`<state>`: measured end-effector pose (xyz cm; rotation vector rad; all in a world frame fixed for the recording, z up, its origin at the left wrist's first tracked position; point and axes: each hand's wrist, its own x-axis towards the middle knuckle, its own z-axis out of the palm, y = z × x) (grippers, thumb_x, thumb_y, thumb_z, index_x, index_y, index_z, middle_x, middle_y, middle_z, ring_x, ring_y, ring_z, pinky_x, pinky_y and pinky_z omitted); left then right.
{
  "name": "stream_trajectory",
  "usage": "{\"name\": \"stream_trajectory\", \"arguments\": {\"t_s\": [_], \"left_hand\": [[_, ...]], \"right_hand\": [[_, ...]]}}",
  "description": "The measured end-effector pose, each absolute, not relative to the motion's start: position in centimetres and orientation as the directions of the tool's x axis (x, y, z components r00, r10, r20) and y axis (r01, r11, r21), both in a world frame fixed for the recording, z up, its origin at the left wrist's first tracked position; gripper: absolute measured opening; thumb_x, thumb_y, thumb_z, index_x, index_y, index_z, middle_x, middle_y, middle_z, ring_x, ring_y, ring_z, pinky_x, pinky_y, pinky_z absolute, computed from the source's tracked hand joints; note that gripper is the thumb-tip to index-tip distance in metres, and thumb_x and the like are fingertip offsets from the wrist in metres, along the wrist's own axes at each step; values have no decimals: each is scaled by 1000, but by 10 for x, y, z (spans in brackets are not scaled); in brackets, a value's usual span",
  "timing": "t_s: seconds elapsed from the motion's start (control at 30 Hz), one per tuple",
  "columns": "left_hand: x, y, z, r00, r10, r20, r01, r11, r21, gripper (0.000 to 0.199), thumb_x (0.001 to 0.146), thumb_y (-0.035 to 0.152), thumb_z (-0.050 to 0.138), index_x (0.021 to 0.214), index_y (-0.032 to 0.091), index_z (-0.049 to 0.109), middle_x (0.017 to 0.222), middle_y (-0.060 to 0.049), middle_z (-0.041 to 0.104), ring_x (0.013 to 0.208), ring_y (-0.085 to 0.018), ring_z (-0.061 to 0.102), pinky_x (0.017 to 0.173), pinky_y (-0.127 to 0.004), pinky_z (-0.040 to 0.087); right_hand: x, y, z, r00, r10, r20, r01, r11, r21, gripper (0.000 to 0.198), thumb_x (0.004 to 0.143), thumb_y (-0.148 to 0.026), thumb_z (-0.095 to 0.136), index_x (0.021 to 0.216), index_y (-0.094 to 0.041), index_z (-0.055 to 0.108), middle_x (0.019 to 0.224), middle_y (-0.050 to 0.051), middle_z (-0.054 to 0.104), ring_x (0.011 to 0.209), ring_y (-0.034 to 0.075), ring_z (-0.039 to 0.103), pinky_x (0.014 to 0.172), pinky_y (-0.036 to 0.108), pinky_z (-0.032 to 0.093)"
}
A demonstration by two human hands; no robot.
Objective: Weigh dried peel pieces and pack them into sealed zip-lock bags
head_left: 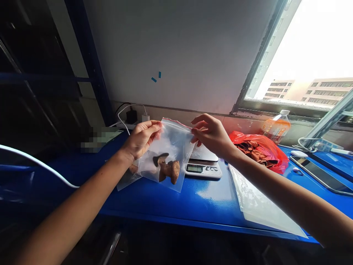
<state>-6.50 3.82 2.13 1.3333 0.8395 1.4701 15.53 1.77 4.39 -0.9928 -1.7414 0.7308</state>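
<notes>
A clear zip-lock bag point(176, 143) with a red line along its top hangs upright between my hands. Brown dried pieces point(167, 168), bark-like or mushroom-like, lie in its lower part. My left hand point(143, 138) pinches the bag's upper left corner between thumb and fingers. At the upper right corner, my right hand point(211, 134) grips the edge with thumb and forefinger, its other fingers curled loosely. Behind the bag stands a kitchen scale point(205, 170), partly covered, with a lit display. Another clear bag point(125, 181) with brown contents lies partly hidden behind my left hand.
On the blue table point(171, 206), a red plastic bag point(281, 154) holds more brown pieces. Flat clear bags point(264, 206) lie beneath my right forearm. Further right are an orange drink bottle point(278, 125), a phone point(322, 175) and earphones point(298, 170). A white cable point(38, 158) crosses the left side.
</notes>
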Motion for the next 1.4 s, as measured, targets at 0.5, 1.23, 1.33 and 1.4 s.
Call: {"name": "stream_trajectory", "arguments": {"t_s": [0.5, 1.23, 1.33, 1.4], "left_hand": [[-56, 37, 12, 67, 937, 343, 89, -348, 933, 25, 66, 38, 73, 75, 15, 68, 67, -1, 62, 61, -11, 53, 62, -25, 44], [-37, 28, -10, 145, 857, 494, 397, -508, 765, 38, 75, 52, 65, 87, 17, 66, 81, -5, 70, 75, -19, 64, 68, -28, 48], [-36, 25, -8, 126, 842, 525, 495, -512, 702, 36, 78, 51, 62, 85, 17, 67, 78, -4, 70, 73, -19, 63, 66, -27, 47], [-36, 23, -6, 132, 829, 544, 541, -520, 661, 34, 80, 50, 60, 85, 17, 67, 77, -4, 70, 74, -19, 63, 66, -27, 46]], "right_hand": [[168, 25, 17, -185, 889, 418, 425, 456, -782, 20, 77, -26, 53, 96, -19, 50, 81, 1, 55, 56, 10, 58, 49, 24, 42], [124, 27, 21, -463, 754, 466, 669, 642, -376, 52, 69, -4, 44, 119, -15, 35, 84, 7, 64, 72, 17, 56, 63, 27, 39], [121, 25, 19, -528, 712, 463, 694, 676, -248, 56, 66, 0, 41, 119, -13, 33, 85, 9, 61, 70, 17, 54, 62, 27, 37], [120, 24, 18, -571, 682, 457, 692, 699, -179, 56, 63, 1, 40, 117, -11, 33, 87, 11, 60, 69, 16, 52, 61, 27, 36]]}}
